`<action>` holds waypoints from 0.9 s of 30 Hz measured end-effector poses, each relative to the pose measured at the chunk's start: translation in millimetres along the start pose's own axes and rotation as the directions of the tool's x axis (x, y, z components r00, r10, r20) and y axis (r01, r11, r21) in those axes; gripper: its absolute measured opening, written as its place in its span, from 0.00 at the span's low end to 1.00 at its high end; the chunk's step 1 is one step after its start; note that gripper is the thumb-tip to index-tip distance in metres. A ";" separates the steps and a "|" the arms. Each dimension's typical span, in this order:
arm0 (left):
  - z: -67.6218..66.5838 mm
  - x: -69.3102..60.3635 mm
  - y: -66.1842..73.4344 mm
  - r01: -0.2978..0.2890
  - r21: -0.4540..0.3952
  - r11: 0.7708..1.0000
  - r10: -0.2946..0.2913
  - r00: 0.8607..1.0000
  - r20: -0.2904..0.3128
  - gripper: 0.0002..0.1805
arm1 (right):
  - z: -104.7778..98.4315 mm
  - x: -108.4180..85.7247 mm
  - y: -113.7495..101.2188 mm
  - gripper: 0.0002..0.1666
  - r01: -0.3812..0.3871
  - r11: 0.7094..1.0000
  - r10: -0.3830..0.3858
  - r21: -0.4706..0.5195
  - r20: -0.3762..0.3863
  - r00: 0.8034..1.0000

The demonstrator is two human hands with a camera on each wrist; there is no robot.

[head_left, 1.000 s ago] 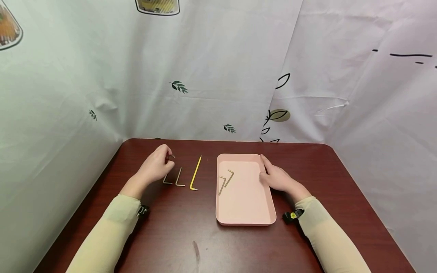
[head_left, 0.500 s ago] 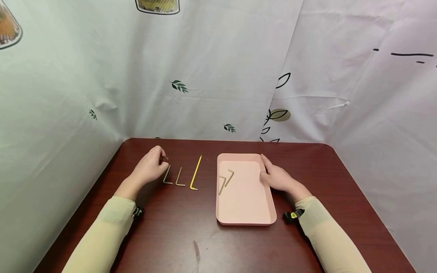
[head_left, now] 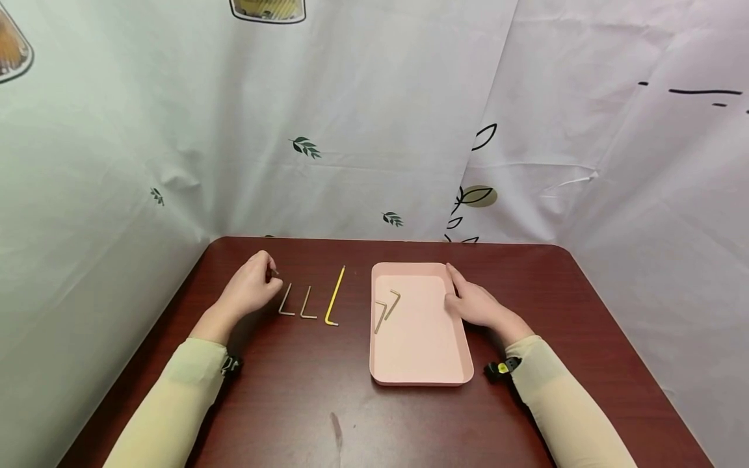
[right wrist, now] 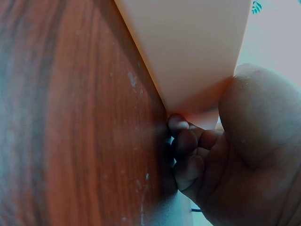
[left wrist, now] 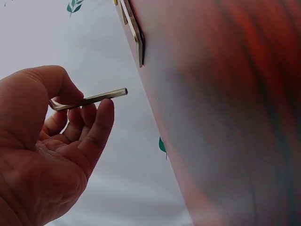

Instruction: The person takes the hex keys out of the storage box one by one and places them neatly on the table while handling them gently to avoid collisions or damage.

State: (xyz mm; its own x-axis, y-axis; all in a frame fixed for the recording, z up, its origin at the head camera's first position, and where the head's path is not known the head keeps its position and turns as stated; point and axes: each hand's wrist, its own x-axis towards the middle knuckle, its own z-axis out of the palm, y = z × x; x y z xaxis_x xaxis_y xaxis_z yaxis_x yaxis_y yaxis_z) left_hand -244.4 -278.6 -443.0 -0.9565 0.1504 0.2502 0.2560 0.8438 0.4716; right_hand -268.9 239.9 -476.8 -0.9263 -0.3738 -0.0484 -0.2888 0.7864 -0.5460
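Dark red-brown table (head_left: 281,403) stood against white leaf-print cloth (head_left: 363,97). Left hand (head_left: 248,284), toward the far left, pinched a bent hex key (left wrist: 96,99) between thumb and fingers, off the surface. Just right of it, two metal hex keys (head_left: 285,299) and a yellow hex key (head_left: 335,296) lay in a row. Right hand (head_left: 476,304) gripped the right wall of a pink tray (head_left: 421,354), thumb at the rim; two brass-toned keys (head_left: 393,307) lay inside, left side.

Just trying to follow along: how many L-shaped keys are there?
6. The left hand pinches one key; two plain keys and a yellow key lie on the table; two other keys lie in the pink tray. Others may be hidden.
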 end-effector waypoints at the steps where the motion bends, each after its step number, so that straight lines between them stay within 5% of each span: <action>1: -0.4 -0.1 -0.5 0.000 0.000 1.000 0.000 1.000 0.001 0.09 | 0.1 0.0 0.1 0.48 0.000 1.000 0.000 -0.001 0.000 1.000; 27: -2.4 1.6 -9.3 0.000 0.070 0.998 -0.003 0.999 0.054 0.07 | 1.5 1.4 1.0 0.48 0.001 1.000 -0.001 -0.003 0.000 1.000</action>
State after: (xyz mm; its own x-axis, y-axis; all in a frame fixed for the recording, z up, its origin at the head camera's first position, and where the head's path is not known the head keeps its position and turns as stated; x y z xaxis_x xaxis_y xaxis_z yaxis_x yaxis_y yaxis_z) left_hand -248.0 -287.5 -444.9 -0.9635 0.1752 0.2022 0.2459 0.8779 0.4110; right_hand -270.1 239.4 -478.6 -0.9260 -0.3744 -0.0485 -0.2900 0.7877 -0.5435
